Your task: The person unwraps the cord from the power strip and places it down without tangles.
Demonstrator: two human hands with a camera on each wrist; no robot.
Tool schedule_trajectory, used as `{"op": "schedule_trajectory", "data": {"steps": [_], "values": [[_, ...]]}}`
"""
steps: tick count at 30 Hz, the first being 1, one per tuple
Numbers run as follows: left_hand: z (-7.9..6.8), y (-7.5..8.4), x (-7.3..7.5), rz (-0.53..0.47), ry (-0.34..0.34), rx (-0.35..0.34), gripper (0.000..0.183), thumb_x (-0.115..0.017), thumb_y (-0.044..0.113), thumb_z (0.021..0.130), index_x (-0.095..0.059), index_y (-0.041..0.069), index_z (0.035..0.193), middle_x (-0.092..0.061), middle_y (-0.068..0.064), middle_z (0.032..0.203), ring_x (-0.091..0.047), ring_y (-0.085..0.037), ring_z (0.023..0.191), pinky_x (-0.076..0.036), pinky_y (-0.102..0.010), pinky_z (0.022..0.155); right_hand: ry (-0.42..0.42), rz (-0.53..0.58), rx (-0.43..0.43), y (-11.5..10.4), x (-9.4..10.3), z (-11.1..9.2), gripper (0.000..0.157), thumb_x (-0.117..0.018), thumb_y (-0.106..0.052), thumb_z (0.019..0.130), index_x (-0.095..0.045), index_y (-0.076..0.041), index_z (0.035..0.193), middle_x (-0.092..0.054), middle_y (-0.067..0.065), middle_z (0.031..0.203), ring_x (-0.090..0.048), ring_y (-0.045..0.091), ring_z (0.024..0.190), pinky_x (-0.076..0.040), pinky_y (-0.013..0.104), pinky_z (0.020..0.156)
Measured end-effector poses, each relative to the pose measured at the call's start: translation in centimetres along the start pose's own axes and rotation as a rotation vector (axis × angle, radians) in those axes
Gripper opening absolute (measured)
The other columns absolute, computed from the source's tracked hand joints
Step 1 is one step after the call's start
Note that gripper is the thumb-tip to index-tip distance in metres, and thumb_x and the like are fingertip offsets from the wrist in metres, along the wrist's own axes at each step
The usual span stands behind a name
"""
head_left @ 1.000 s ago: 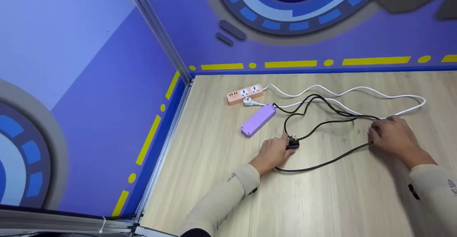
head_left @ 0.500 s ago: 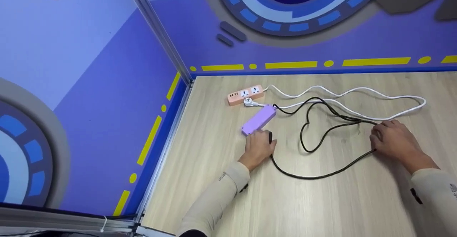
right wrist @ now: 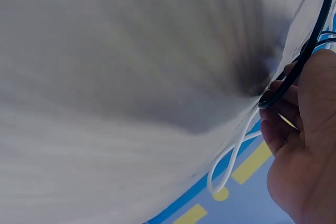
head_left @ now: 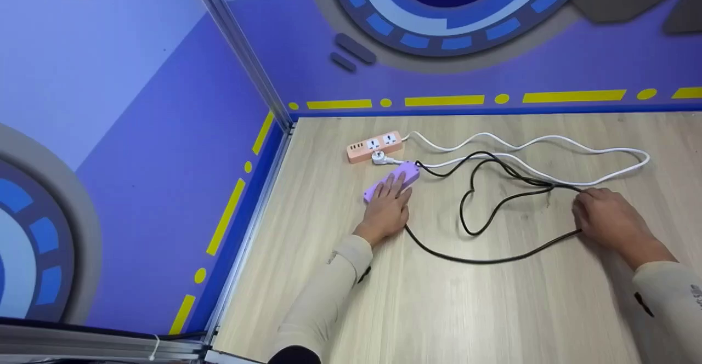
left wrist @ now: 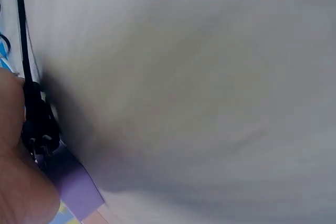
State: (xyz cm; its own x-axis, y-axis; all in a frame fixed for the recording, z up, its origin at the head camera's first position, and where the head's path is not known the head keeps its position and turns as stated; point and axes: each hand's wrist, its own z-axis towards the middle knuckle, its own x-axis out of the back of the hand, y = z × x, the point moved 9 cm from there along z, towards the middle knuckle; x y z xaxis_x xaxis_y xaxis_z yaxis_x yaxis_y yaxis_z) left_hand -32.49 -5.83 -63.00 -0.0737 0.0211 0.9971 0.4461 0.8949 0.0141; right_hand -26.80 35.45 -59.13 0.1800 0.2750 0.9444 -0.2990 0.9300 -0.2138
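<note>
My left hand [head_left: 384, 210] lies over a purple power strip [head_left: 411, 171], its fingers stretched out on the strip's upper face. In the left wrist view a black plug [left wrist: 41, 129] sits close against the hand, pins toward the purple strip [left wrist: 81, 190]; the head view hides this plug beneath the hand. Its black cord [head_left: 477, 261] runs in a curve from the left hand across to my right hand [head_left: 611, 221]. The right hand holds the bend of the black cord [right wrist: 307, 59] in its curled fingers, low over the table.
A peach power strip [head_left: 359, 153] lies behind the purple one, with its white plug [head_left: 378, 157] beside it. The white cord [head_left: 603, 149] loops far to the right. Slack black cord [head_left: 496, 210] lies mid-table [head_left: 493, 314]. Blue panels [head_left: 247, 90] border the left and back.
My left hand has carried the plug leftward, then slid over the purple strip, and its fingers have straightened. A black cord loop shifted on the table. The right hand has barely moved.
</note>
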Motion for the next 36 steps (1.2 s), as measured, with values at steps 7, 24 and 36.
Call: {"op": "schedule_trajectory", "data": {"steps": [7, 24, 36], "values": [[-1.6, -4.4, -0.1, -0.068, 0.04, 0.086, 0.051, -0.037, 0.034, 0.104, -0.036, 0.022, 0.154, -0.004, 0.003, 0.17, -0.005, -0.024, 0.158, -0.01, -0.046, 0.127, -0.061, -0.047, -0.122, 2.8, 0.3, -1.1, 0.019, -0.055, -0.013, 0.093, -0.063, 0.004, 0.087, -0.062, 0.018, 0.084, -0.056, 0.039, 0.081, -0.041, 0.055, 0.074], [-4.8, -10.3, -0.2, -0.174, 0.064, 0.226, 0.055, -0.045, 0.033, 0.1, -0.04, 0.018, 0.152, -0.006, 0.001, 0.17, -0.004, -0.025, 0.158, -0.007, -0.047, 0.127, -0.215, -0.161, -0.352, 5.6, 0.1, -3.1, 0.038, -0.046, -0.022, 0.097, -0.058, 0.012, 0.11, -0.058, 0.029, 0.102, -0.051, 0.047, 0.094, -0.041, 0.06, 0.081], [-5.2, -10.7, 0.0, -0.178, 0.116, 0.212, 0.052, -0.048, 0.029, 0.098, -0.046, 0.017, 0.149, -0.013, -0.001, 0.169, -0.01, -0.027, 0.157, -0.011, -0.048, 0.126, -0.135, -0.127, -0.507, 10.2, 1.2, -5.1, 0.034, -0.045, -0.014, 0.093, -0.052, 0.018, 0.102, -0.051, 0.038, 0.1, -0.049, 0.056, 0.091, -0.039, 0.062, 0.077]]}}
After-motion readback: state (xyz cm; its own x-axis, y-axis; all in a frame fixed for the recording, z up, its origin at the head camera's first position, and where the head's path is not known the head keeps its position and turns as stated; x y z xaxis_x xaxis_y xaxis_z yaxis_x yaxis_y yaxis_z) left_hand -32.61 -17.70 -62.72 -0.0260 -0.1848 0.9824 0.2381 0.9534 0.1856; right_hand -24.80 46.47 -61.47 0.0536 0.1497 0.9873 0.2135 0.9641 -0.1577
